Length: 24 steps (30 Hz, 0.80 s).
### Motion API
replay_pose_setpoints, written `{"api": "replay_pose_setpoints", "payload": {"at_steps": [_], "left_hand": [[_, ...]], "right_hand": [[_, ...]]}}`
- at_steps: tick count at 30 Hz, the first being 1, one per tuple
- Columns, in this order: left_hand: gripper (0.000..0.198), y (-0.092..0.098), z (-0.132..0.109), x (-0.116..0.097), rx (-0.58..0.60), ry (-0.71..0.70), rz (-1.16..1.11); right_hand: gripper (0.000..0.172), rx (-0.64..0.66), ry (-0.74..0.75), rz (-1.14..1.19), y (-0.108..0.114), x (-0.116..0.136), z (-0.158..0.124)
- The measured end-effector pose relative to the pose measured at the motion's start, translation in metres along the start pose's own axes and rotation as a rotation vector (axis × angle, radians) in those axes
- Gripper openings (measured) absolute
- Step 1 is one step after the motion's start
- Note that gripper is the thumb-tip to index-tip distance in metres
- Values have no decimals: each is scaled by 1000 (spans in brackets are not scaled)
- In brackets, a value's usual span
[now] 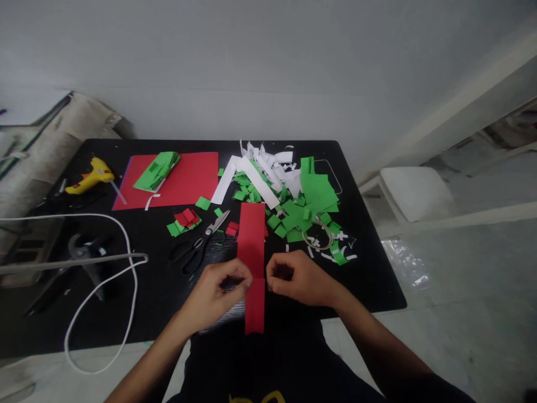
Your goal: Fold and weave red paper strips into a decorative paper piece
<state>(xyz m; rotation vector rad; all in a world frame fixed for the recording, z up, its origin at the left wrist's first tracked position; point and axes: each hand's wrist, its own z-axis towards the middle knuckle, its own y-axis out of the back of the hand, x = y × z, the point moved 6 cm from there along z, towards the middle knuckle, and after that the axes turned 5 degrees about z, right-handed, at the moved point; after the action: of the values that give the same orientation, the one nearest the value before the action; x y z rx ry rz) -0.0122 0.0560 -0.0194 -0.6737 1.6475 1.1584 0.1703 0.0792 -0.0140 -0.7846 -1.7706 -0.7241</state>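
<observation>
A long red paper strip [251, 240] runs toward me over the front of the black table, with a crosswise fold line between my hands. My left hand [222, 288] is closed, its thumb and forefinger pinching the strip's left edge at that fold. On the opposite edge, the fingertips of my right hand [300, 279] are pinched together at the same height. The strip's near end hangs toward my lap. Left of the strip lie black-handled scissors [200, 243] with the blades pointing away, beside a small pile of red and green paper pieces [184, 220].
White paper strips [260, 170] and green paper scraps [316, 190] heap at the back, near a tape roll [318, 235]. Farther left are a red sheet [193, 179], folded green paper [157, 170], a yellow glue gun [93, 176] and a looping white cable [130, 291].
</observation>
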Motion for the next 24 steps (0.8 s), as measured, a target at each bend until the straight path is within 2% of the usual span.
{"api": "replay_pose_setpoints", "payload": {"at_steps": [3, 6, 9, 12, 24], "left_hand": [[16, 9, -2, 4, -35, 32, -8], [17, 9, -2, 2, -23, 28, -2], [16, 4, -1, -1, -15, 23, -5], [17, -1, 1, -2, -18, 17, -9], [16, 0, -3, 8, -47, 32, -46]], "right_hand": [[4, -51, -12, 50, 6, -3, -1], [8, -118, 18, 109, 5, -2, -1], [16, -79, 52, 152, -9, 1, 1], [11, -76, 70, 122, -17, 3, 3], [10, -106, 78, 85, -16, 2, 3]]}}
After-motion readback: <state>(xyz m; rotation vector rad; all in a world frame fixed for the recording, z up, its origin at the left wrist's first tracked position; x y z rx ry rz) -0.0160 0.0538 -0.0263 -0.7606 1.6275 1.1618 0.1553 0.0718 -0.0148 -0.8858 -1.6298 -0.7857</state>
